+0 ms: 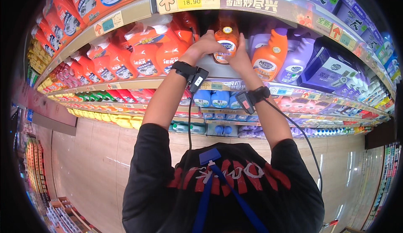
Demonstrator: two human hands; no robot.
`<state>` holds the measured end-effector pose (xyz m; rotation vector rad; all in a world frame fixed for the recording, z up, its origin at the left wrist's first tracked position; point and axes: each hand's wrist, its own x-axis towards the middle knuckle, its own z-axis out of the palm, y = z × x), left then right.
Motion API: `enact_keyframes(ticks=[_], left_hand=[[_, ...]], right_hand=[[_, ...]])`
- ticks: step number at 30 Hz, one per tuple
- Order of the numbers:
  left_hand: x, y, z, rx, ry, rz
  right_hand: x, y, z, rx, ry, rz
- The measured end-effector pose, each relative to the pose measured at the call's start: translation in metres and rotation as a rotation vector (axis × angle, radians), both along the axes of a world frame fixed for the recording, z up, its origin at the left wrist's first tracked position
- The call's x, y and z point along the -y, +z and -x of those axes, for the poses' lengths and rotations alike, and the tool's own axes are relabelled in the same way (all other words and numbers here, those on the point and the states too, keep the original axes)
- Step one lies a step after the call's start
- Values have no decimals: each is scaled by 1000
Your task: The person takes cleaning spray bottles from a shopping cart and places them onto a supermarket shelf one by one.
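An amber-orange Magic cleaner bottle (pixel 224 35) with a white label stands upright on the shelf board (pixel 206 65), between my two hands. My left hand (pixel 205 46) grips its left side, the thumb lying across the label's edge. Against the right side is my right hand (pixel 240 59), its thumb over the lower label and its fingers reaching back along the bottle. Left of my hands stand red-orange iEKK bottles (pixel 168 51). On the right are an orange Magic spray bottle (pixel 268 58) and a purple Magic bottle (pixel 295 63).
A shelf edge with price tags (pixel 192 0) overhangs the bottle. Purple boxes (pixel 329 66) stand farther right. Blue bottles (pixel 219 99) fill a lower shelf. Cables (pixel 190 123) hang from bands on both wrists. Tiled floor (pixel 91 163) lies behind me, with a stocked rack (pixel 64 215) at lower left.
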<state>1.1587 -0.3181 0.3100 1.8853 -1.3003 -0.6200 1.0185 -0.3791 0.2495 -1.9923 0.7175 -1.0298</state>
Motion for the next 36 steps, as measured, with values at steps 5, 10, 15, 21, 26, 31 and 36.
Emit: enact_keyframes(ticks=[5,10,15,21,26,31,36], left_hand=[[14,-8,-6,-231,-37,40],[18,-18,-11,-140,-98,125],[28,-18,-11,-111,-44,90],[27,-8,-12,-130,-26,9],[3,8,-23,100,4,96],[-37,39,33,31,-348,411],[-110,71,97,-200,-1258,175]], right_hand=[[2,6,-12,-117,-106,-131],[-1,8,-15,-54,-164,-76],[12,8,-18,-73,-160,-61],[9,16,-15,-143,-156,-77],[-12,10,-15,-67,-86,-77],[-71,8,101,-62,-113,77],[-186,4,258,-51,180,-381]])
